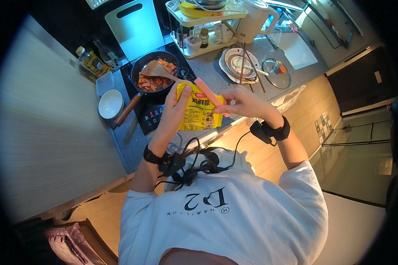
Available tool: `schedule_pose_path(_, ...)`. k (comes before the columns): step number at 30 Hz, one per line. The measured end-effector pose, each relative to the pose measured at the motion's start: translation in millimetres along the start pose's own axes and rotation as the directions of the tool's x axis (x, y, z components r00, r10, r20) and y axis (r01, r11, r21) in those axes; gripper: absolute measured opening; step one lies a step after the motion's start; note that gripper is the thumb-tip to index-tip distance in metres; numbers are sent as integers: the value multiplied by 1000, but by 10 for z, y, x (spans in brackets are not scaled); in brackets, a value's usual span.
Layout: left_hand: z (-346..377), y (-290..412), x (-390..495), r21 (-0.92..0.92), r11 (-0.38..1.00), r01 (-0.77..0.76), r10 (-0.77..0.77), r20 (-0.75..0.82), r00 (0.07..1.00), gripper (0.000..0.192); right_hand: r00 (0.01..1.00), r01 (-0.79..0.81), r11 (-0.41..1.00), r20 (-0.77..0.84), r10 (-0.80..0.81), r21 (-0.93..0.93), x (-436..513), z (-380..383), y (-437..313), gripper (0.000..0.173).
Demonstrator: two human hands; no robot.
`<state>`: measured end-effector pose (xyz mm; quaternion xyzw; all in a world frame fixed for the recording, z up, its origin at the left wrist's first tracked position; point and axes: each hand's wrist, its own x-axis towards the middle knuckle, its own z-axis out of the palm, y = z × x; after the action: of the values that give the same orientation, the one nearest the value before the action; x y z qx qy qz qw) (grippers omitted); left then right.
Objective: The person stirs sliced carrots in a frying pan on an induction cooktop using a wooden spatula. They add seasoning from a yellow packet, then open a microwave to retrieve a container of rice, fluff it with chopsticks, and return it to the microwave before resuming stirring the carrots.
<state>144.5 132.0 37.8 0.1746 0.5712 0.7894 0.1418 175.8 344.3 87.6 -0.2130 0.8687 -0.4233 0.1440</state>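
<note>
A yellow seasoning pouch (199, 114) with writing hangs between my hands, just in front of the cooktop. My left hand (181, 97) grips its upper left edge. My right hand (237, 102) holds the right side along with a pink bag-sealing clip (207, 92), which lies slantwise across the pouch's upper right corner; whether it is fastened cannot be told. Beyond my left hand, a dark frying pan (136, 81) with a wooden handle sits on the black induction cooktop (149, 112). Diced orange-red food (151, 82) lies in it, and a wooden spatula (156, 70) rests over the food.
Left of the pan are a white bowl (110, 104), a clear plastic container (104, 83) and an oil bottle (92, 62). Stacked plates (224, 68) with chopsticks (259, 81), a glass lid (276, 78) and a white kettle (252, 25) stand right. A two-tier rack (199, 53) is behind.
</note>
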Motion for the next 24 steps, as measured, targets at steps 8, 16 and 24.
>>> schedule_pose_path(8, 2, 18, 1, -44, 999, 17, -17, 5, 1000, 22, 1000, -11, 1000, -25, 11, -15, -27, 28, -16, 34)
schedule_pose_path(16, 17, 82, 6, 39, 999, -20, 18, 49, 999, 22, 989, 69, 944, -145, -22, 323, -81, 189, -3, 29)
schedule_pose_path(24, -6, 182, -66, 203, 979, 4, -25, 104, 994, 31, 997, -15, 832, -59, 58, 555, -159, 144, -4, 23)
